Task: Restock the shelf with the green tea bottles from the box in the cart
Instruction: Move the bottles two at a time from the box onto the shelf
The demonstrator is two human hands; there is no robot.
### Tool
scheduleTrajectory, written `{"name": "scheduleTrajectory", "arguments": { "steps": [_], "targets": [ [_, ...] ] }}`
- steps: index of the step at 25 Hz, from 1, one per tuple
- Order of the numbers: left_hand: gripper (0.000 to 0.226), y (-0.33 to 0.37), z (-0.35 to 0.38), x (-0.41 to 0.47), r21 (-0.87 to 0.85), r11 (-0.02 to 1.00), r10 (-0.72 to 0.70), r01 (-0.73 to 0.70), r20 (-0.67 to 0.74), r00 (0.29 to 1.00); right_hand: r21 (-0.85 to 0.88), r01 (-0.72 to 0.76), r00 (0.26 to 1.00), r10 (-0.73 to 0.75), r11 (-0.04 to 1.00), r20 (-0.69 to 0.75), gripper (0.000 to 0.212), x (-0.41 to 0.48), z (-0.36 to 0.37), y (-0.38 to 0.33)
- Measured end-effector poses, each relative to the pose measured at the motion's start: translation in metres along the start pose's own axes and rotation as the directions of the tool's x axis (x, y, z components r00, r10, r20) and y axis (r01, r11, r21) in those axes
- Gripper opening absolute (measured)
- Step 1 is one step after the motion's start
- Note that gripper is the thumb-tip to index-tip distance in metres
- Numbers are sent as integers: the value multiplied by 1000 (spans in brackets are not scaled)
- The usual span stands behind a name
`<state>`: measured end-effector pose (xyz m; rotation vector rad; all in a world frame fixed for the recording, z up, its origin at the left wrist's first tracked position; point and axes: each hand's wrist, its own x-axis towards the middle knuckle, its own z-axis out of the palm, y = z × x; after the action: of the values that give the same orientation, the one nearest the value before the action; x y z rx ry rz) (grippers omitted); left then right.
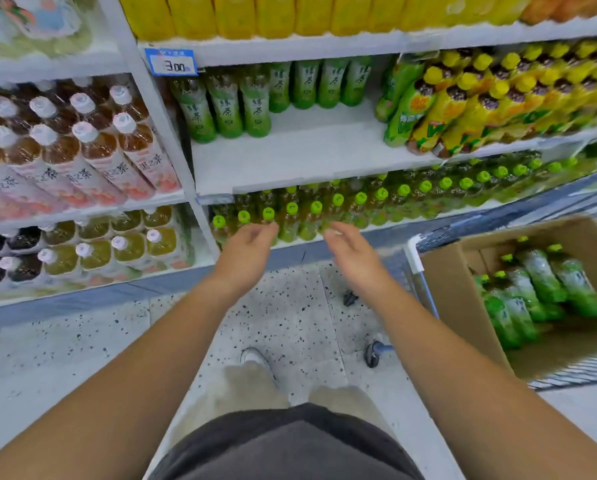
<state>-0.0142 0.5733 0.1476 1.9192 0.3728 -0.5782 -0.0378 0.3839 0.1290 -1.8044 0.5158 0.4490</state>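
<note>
Biggest thing in my feed: a white metal shelving unit [158, 109] with several tiers, packed with drinks. Below it is a pale speckled terrazzo floor [290, 317], with open standing room between the shelf base and the wearer.

At the right edge, a blue-and-white wire shopping cart [414, 252] holds an open brown cardboard box [453, 299]. In the box are green tea bottles with lime caps and green labels [539, 285], packed side by side. The box is only part full, and the labels there are too blurred to read.

The target tier is the white middle shelf board [307, 150]. It has a wide bare stretch at centre, free right out to the front lip. At its left and back stand matching green-label tea bottles [228, 109], upright, label reads 绿茶. Right of the gap are yellow-capped bottles in yellow-green wrappers [463, 98], tilted in my view; one shows a V-like mark.

The left bay holds white-capped brown tea bottles with pink labels [93, 147], with characters ending in 茶. The tier under the target holds lime-capped amber bottles [324, 206] in tight rows.

The left hand [247, 244] and right hand [350, 249] hang side by side, apart, in front of that lower tier. Both are empty, fingers loosely bent, gripping nothing. The right hand is nearer the cart and well short of the box.

Smallest: a blue-bordered price tag [171, 62] on the rail above the target tier, reads 3.00.
</note>
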Motion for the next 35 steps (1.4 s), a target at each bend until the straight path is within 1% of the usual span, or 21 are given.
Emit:
{"name": "scheduleTrajectory", "arguments": {
  "steps": [4, 6, 9, 11, 14, 18, 20, 24, 27, 29, 32, 35],
  "targets": [
    [49, 15, 42, -51, 4, 998, 57, -57, 48, 997, 33, -11, 1000, 11, 999, 0, 53, -51, -37, 19],
    [49, 21, 66, -71, 31, 998, 60, -62, 61, 996, 37, -24, 1000, 24, 999, -6, 54, -69, -63, 33],
    [49, 32, 108, -96, 69, 994, 77, -86, 116, 990, 25, -30, 999, 31, 999, -9, 54, -97, -112, 58],
    [46, 36, 137, -106, 99, 991, 78, -91, 129, 989, 35, -49, 998, 50, 998, -33, 55, -111, -145, 77],
    [43, 48, 187, -120, 123, 987, 78, -100, 174, 982, -4, -55, 995, 54, 998, -89, 54, -131, -195, 104],
    [38, 67, 254, -132, 130, 985, 78, -116, 262, 962, 28, -101, 985, 103, 995, -135, 52, -144, -255, 128],
    [38, 76, 284, -128, 143, 982, 76, -126, 310, 948, 41, -126, 977, 131, 991, -170, 52, -146, -278, 141],
    [45, 90, 350, -100, 179, 976, 36, -121, 417, 908, 78, -197, 941, 211, 977, -265, 52, -136, -322, 169],
    [49, 103, 404, -77, 203, 972, -9, -116, 528, 849, 151, -263, 902, 298, 953, -312, 51, -126, -357, 186],
    [51, 114, 438, -65, 241, 963, -42, -124, 585, 810, 169, -298, 876, 339, 940, -342, 51, -121, -384, 193],
    [54, 124, 487, -37, 281, 952, -77, -124, 610, 788, 145, -340, 844, 370, 929, -388, 53, -96, -436, 208],
    [52, 128, 535, -9, 292, 954, -120, -73, 591, 798, 74, -381, 831, 377, 922, -408, 50, -67, -488, 228]
  ]
}}
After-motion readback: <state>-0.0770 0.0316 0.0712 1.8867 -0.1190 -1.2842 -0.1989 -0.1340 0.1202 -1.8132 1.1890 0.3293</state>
